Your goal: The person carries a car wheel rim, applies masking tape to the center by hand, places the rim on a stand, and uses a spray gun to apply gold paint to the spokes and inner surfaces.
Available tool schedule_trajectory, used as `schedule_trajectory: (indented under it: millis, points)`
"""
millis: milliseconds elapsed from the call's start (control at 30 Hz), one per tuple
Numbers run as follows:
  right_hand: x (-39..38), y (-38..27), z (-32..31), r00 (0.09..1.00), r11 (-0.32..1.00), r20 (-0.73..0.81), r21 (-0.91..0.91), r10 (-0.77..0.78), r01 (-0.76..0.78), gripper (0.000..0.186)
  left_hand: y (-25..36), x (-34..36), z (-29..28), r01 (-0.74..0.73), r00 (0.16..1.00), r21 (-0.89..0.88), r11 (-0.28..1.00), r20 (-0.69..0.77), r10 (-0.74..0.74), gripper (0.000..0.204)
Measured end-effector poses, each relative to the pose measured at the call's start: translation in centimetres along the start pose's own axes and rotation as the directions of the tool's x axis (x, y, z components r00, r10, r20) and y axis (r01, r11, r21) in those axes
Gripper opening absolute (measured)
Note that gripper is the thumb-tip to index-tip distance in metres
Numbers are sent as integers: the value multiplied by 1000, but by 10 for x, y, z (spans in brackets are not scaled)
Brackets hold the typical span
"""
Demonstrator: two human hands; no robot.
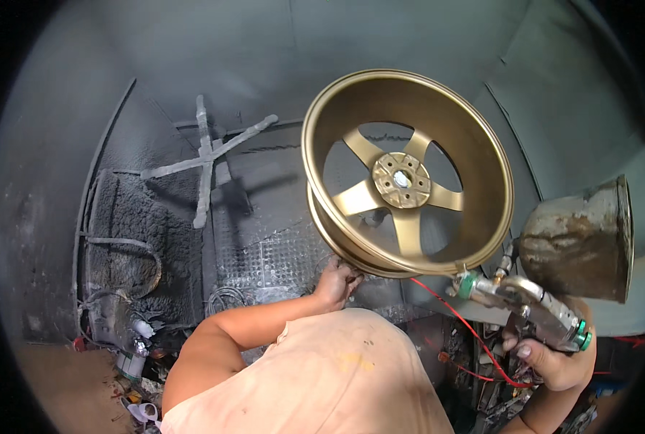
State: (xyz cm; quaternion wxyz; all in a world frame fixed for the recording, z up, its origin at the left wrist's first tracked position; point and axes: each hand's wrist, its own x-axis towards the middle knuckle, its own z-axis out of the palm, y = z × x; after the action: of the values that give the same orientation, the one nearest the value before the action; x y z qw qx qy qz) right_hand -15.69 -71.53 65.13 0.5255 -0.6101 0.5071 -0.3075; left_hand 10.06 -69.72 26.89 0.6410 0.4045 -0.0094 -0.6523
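Observation:
A gold five-spoke wheel rim [402, 239] stands tilted in front of me, its hollow side and hub facing me. My right hand [557, 362] is wrapped round the handle of a metal spray gun [536, 307] with green-ringed fittings. The gun's nozzle end points left, close to the lower right edge of the rim. On the gun sits a paint-stained metal cup [575, 239], tipped on its side. My left hand [335, 283] is closed at the rim's lower left edge. What its curled fingers grip is partly hidden.
A thin red hose [470, 333] runs below the rim toward my right hand. Left of the rim stands a grey-coated cross-shaped stand [205, 159]. Grey booth walls [214, 43] rise behind. A coiled cable [225, 298] lies on the perforated floor, with clutter at the lower left and lower right.

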Motion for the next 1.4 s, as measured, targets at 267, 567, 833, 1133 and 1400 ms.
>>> schedule_trajectory:
  millis: [267, 567, 833, 1133, 1400]
  points:
    - [61, -25, 28, 996, 992, 0, -92, -92, 91, 59, 10, 14, -27, -8, 994, 21, 1000, 106, 5, 60]
    - [86, -20, 30, 972, 975, -85, -71, -218, 212, 63, 42, 10, -9, 46, 999, 49, 998, -2, -46, 61]
    - [116, -14, 35, 993, 997, 86, -4, -79, 79, 57, 99, 66, -32, -186, 966, 300, 936, -120, 231, 46]
    - [167, 5, -9, 930, 927, -192, -274, -313, 256, 30, 154, 93, -38, -102, 995, 550, 829, 63, 80, 51]
    - [160, 24, -36, 894, 953, -380, -269, -239, 141, 30, 139, 73, -24, -88, 995, 505, 858, 88, 50, 51]
